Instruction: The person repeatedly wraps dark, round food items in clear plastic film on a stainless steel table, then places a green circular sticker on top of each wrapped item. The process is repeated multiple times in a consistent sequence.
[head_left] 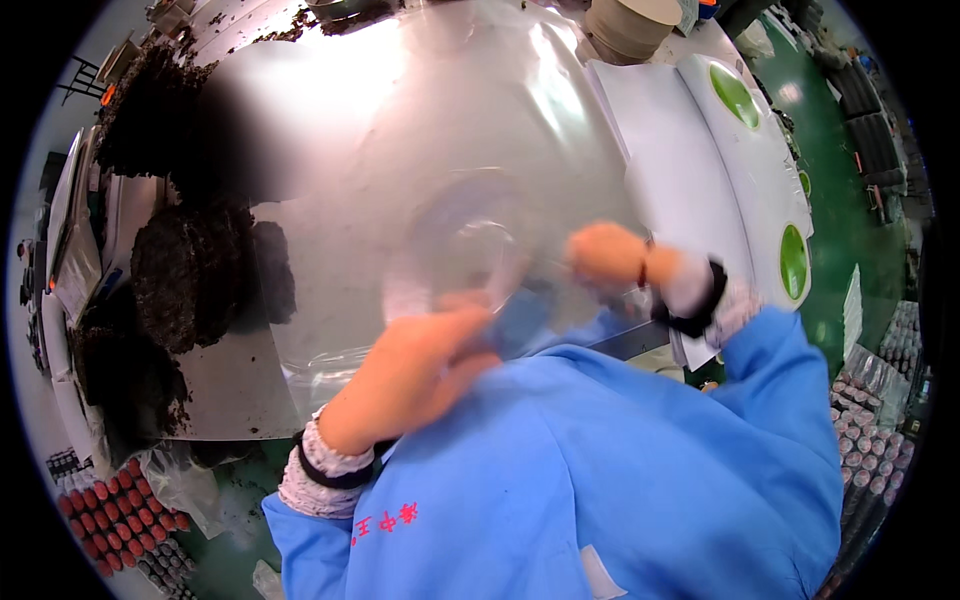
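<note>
My left hand is over the near part of the table, close to my blue smock. Its fingers point right and are smeared by motion, so what they hold cannot be told. My right hand is closed in a fist further right and a little farther away; whatever is inside it is hidden. Between and beyond my hands lies a shiny clear plastic sheet covering the tabletop. A pale, blurred ring shape shows on it, perhaps a reflection.
Dark, crumbly-edged stacks line the table's left side, with crumbs around them. At the far right stands a beige round container. White panels with green ovals run along the right. Red-topped packages sit at lower left.
</note>
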